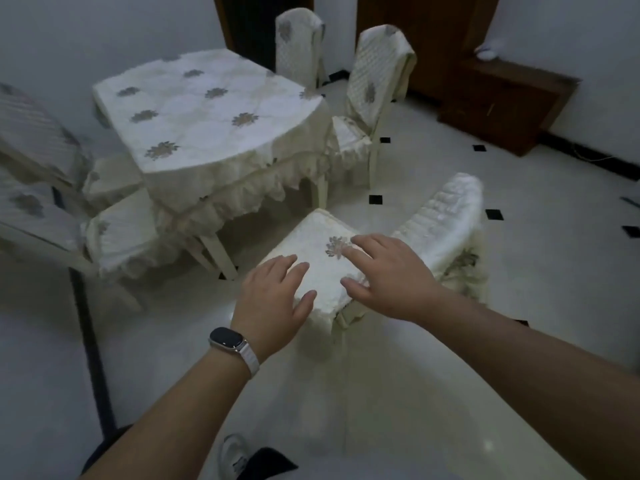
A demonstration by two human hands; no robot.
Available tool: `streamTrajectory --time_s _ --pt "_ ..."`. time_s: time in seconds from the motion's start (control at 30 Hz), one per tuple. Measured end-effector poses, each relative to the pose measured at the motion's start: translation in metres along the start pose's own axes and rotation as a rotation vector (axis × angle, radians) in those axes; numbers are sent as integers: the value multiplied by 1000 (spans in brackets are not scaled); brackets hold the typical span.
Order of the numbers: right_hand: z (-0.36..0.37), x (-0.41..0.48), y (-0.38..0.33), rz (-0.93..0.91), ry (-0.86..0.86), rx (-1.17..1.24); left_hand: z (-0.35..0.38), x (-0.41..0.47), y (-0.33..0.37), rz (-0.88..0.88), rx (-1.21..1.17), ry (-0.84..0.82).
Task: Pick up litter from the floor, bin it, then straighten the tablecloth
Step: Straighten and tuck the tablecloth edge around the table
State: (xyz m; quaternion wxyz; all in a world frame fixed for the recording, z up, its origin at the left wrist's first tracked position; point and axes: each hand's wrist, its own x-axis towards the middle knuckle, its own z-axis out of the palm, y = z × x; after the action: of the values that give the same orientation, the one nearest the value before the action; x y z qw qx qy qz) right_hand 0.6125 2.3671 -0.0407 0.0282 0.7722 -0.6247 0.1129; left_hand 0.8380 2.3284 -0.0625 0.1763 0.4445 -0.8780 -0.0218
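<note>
Left hand (277, 299) and right hand (388, 282) are both empty, fingers spread, held apart over the chair seat (322, 268); contact unclear. No litter visible. Tablecloth (207, 112) is on the table beyond and looks skewed. Likely light, soft, quilted, so it slides and bunches. Best grab: frilled hem near the corners, even two-handed pull.

Five chairs (299, 39) (379, 74) (440, 220) (31, 133) (24, 206) are counted, with one table (321, 194) and one tablecloth (207, 109). One left hand (273, 299), one right hand (391, 282), one wristwatch (227, 337) and one cabinet (502, 105) are seen.
</note>
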Motion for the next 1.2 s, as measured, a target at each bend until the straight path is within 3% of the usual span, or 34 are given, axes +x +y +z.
streamTrajectory --time_s 0.3,0.53,0.8,0.97,1.2 --pt "-30 -74 127 223 35 0 38 74 119 166 -69 -38" --pt "-17 -84 215 265 7 -20 98 133 171 173 -125 -76" --pt "6 -46 321 189 -146 -25 170 202 213 102 -196 -139" --pt "20 -21 369 98 -155 0 194 225 229 47 -170 -191" --pt "45 19 416 -172 -224 55 206 227 242 -107 -72 -199"
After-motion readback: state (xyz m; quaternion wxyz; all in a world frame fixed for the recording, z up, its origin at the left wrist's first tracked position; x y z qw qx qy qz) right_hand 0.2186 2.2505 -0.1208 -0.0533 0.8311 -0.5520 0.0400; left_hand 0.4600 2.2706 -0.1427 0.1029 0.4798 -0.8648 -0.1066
